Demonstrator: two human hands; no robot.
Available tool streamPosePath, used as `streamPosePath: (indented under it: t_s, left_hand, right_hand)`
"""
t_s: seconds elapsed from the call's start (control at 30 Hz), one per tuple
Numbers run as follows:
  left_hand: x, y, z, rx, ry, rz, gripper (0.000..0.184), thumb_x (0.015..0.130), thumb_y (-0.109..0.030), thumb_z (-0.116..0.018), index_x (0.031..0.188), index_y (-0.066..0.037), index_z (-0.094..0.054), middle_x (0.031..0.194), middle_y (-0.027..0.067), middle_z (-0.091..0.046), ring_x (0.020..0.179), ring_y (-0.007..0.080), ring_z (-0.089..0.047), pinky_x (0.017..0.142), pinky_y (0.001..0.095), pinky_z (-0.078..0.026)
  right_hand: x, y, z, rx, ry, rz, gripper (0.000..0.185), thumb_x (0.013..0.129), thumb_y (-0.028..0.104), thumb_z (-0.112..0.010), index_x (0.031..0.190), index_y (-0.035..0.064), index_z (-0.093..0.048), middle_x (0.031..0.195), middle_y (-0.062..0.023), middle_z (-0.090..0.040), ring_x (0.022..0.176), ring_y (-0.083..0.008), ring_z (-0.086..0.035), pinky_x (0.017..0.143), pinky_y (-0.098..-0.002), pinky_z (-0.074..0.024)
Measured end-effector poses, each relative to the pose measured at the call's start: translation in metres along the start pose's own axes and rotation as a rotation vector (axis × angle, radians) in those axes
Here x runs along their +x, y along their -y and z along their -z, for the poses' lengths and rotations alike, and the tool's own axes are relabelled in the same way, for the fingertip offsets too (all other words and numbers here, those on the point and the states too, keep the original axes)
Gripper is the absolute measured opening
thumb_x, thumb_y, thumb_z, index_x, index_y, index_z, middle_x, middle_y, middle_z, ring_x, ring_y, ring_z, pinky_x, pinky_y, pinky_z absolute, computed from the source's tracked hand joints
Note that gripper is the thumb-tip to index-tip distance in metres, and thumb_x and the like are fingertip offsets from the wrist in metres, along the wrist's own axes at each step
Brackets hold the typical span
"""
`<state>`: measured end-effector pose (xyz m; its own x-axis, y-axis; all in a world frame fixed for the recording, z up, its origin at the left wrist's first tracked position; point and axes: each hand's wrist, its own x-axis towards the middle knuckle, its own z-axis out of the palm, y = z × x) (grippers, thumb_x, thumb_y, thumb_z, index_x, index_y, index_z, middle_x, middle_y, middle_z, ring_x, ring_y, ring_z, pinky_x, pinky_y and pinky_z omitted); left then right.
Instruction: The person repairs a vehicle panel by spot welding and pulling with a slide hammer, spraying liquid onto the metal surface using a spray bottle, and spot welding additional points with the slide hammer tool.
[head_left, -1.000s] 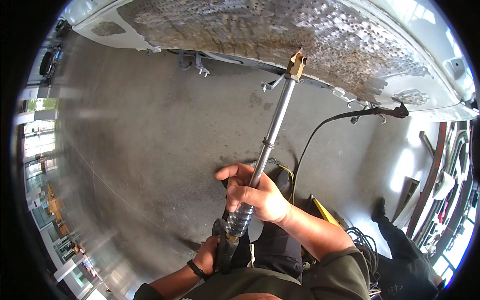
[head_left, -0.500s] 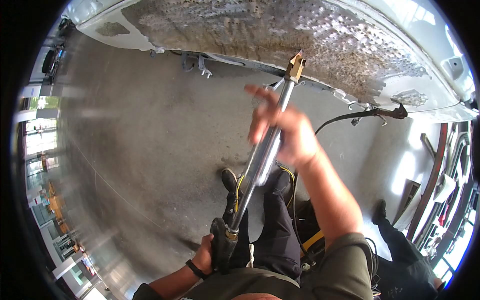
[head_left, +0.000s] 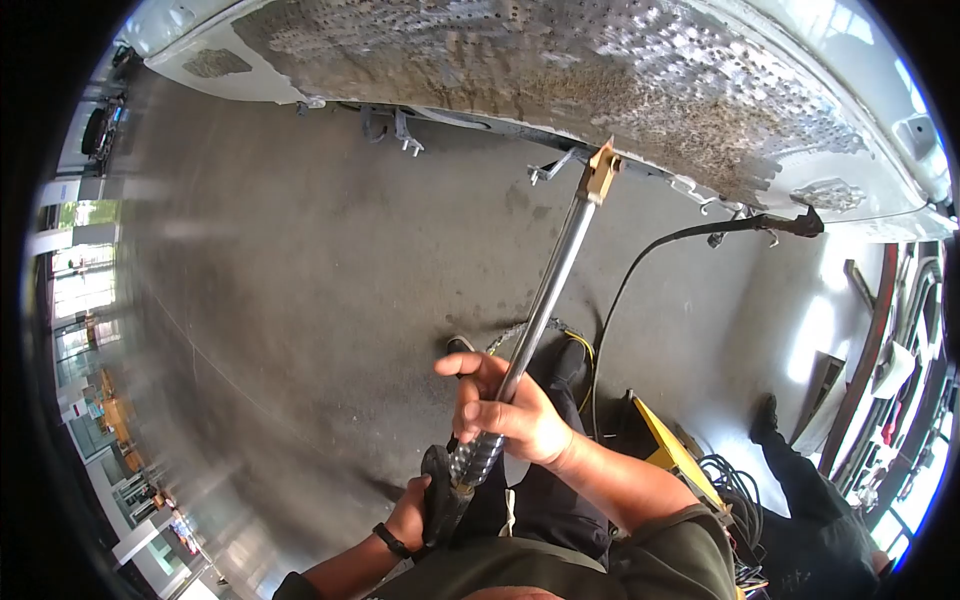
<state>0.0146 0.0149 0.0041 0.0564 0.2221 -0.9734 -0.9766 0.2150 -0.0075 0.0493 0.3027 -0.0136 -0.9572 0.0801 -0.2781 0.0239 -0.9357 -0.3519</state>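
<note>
A slide hammer dent puller (head_left: 556,280) runs from my waist up to the car panel (head_left: 450,60), its brass-coloured head (head_left: 599,175) at the panel's lower edge. Whether the tip touches the metal I cannot tell. My left hand (head_left: 408,515) is closed round the black handle (head_left: 440,500) at the near end. Just above it, my right hand (head_left: 515,410) wraps loosely round the shaft and the ridged sliding weight (head_left: 475,460), index finger sticking out. The panel is white with a large bare, pitted and stained patch.
A black cable (head_left: 650,245) with a clamp-like end hangs from the panel's right side. Beside my right arm stands a yellow machine (head_left: 680,460) with coiled cables (head_left: 735,490). Another person's leg (head_left: 795,465) shows at right, near a rack of parts (head_left: 910,340). Brackets (head_left: 405,135) stick out below the panel.
My right hand and the sliding weight have come down the shaft to the handle. The brass-coloured head has shifted slightly down and right, towards the panel's lower edge. My left hand keeps its grip.
</note>
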Motion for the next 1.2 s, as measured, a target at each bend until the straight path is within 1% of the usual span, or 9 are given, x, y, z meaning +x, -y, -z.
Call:
streamPosePath:
  t_s: [0.23,0.53,0.73,0.9,0.97,1.07,1.13,1.17,1.2]
  left_hand:
    - [-0.002,-0.010,-0.024,0.088,0.009,0.013,0.057,0.102,-0.055,-0.044,0.114,-0.004,-0.068,0.092,0.0089,-0.074,0.075,0.0211,-0.071,0.066,0.0355,-0.058]
    - [-0.010,-0.018,-0.048,0.036,-0.046,0.058,0.051,0.103,-0.051,-0.045,0.109,-0.005,-0.067,0.087,0.0078,-0.071,0.072,0.0217,-0.068,0.066,0.0351,-0.057]
    - [0.004,-0.009,-0.019,0.306,0.096,-0.029,0.051,0.102,-0.051,-0.047,0.110,-0.005,-0.069,0.087,0.0091,-0.073,0.072,0.0234,-0.070,0.066,0.0369,-0.057]
    - [-0.009,-0.008,-0.032,0.077,0.034,0.086,0.058,0.099,-0.057,-0.047,0.112,-0.005,-0.070,0.087,0.0097,-0.074,0.073,0.0246,-0.071,0.068,0.0397,-0.058]
    - [-0.007,-0.002,-0.024,0.085,0.012,0.083,0.059,0.099,-0.058,-0.047,0.113,-0.005,-0.070,0.087,0.0095,-0.074,0.073,0.0247,-0.071,0.068,0.0401,-0.058]
    - [0.000,0.005,-0.015,0.104,-0.011,0.072,0.061,0.100,-0.059,-0.046,0.115,-0.005,-0.070,0.089,0.0093,-0.075,0.074,0.0245,-0.072,0.069,0.0402,-0.059]
    - [-0.002,0.006,-0.007,0.129,0.017,0.054,0.061,0.100,-0.059,-0.046,0.116,-0.005,-0.070,0.091,0.0092,-0.076,0.075,0.0241,-0.072,0.070,0.0401,-0.059]
    - [-0.006,0.006,-0.006,0.114,0.018,0.042,0.061,0.101,-0.059,-0.045,0.116,-0.005,-0.070,0.092,0.0092,-0.076,0.076,0.0239,-0.072,0.070,0.0396,-0.059]
    - [-0.013,0.003,-0.007,0.102,0.021,0.028,0.061,0.101,-0.059,-0.045,0.117,-0.005,-0.070,0.093,0.0092,-0.076,0.076,0.0237,-0.072,0.071,0.0390,-0.059]
  right_hand:
    - [0.009,0.019,-0.002,-0.046,0.028,-0.001,0.055,0.087,0.004,-0.065,0.141,-0.0037,-0.054,0.080,-0.0013,-0.058,0.076,-0.0153,-0.063,0.077,-0.0344,-0.0541]
    - [0.007,0.036,-0.009,-0.069,0.009,-0.004,0.055,0.087,0.002,-0.064,0.141,-0.0042,-0.053,0.080,-0.0019,-0.058,0.075,-0.0152,-0.063,0.076,-0.0339,-0.0539]
    - [0.005,0.034,-0.009,-0.054,0.001,-0.005,0.061,0.088,0.004,-0.067,0.145,-0.0044,-0.049,0.080,-0.0025,-0.058,0.075,-0.0158,-0.064,0.077,-0.0340,-0.0548]
    - [0.006,0.052,-0.009,-0.007,-0.033,0.062,0.075,0.087,0.007,-0.069,0.154,-0.0048,-0.039,0.078,-0.0081,-0.066,0.074,-0.0201,-0.068,0.075,-0.0356,-0.0565]
    - [0.022,0.083,0.003,-0.091,0.009,0.199,0.082,0.090,0.014,-0.067,0.158,-0.0072,-0.028,0.077,-0.0115,-0.068,0.072,-0.0227,-0.070,0.074,-0.0353,-0.0577]
    - [0.051,0.146,0.009,-0.210,-0.095,0.235,0.069,0.096,0.018,-0.062,0.154,-0.0075,-0.035,0.074,-0.0074,-0.065,0.068,-0.0196,-0.068,0.071,-0.0322,-0.0563]
    - [0.053,0.139,0.003,-0.147,-0.168,0.309,0.062,0.100,0.025,-0.060,0.150,-0.0066,-0.040,0.073,-0.0055,-0.064,0.066,-0.0182,-0.068,0.068,-0.0305,-0.0561]
    - [0.042,0.116,0.002,-0.350,-0.244,0.345,0.060,0.102,0.031,-0.060,0.147,-0.0060,-0.043,0.076,-0.0055,-0.066,0.065,-0.0174,-0.067,0.068,-0.0310,-0.0560]
    - [0.024,0.084,-0.003,-0.380,-0.134,0.345,0.057,0.104,0.033,-0.060,0.143,-0.0061,-0.045,0.079,-0.0054,-0.068,0.065,-0.0170,-0.067,0.068,-0.0309,-0.0562]
